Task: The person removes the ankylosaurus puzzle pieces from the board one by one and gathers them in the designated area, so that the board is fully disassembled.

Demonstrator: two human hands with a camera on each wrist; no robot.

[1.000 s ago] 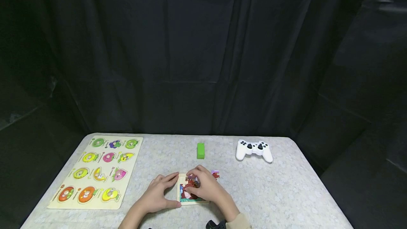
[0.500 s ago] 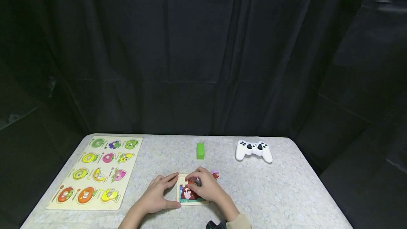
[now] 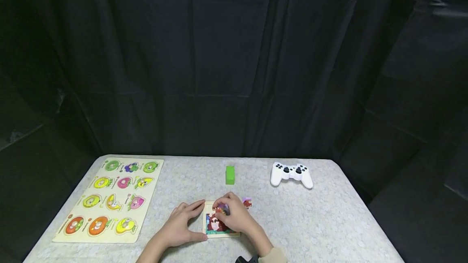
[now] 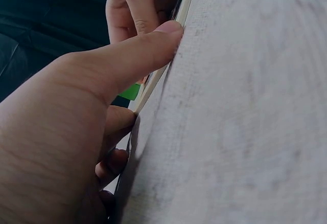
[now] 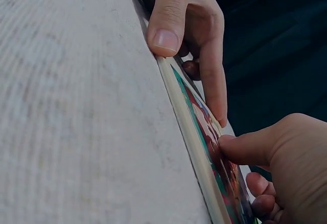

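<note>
A small square jigsaw puzzle point(image 3: 215, 225) in a pale wooden tray point(image 3: 223, 236) lies near the front of the table. It shows a face with red-brown hair. My left hand point(image 3: 179, 224) spans the tray's left side, index fingertip at the far corner and thumb at the near corner; the right wrist view shows that thumb point(image 5: 166, 42) against the rim. Over the puzzle's upper right, my right hand point(image 3: 238, 216) pinches a reddish puzzle piece point(image 3: 220, 210) between thumb and fingers, low over the tray. The hand partly hides that piece and the tray's right side.
One loose purple-and-red puzzle piece point(image 3: 247, 202) lies just beyond the right hand. Farther back are a green block point(image 3: 230, 175) and a white game controller point(image 3: 291, 175). A wooden fruit puzzle board point(image 3: 144, 214) covers the table's left side. Behind hangs a black curtain point(image 3: 226, 72).
My right thumb has shifted up and back from the middle of the puzzle, uncovering more of the pictured face. The left hand keeps its place at the tray.
</note>
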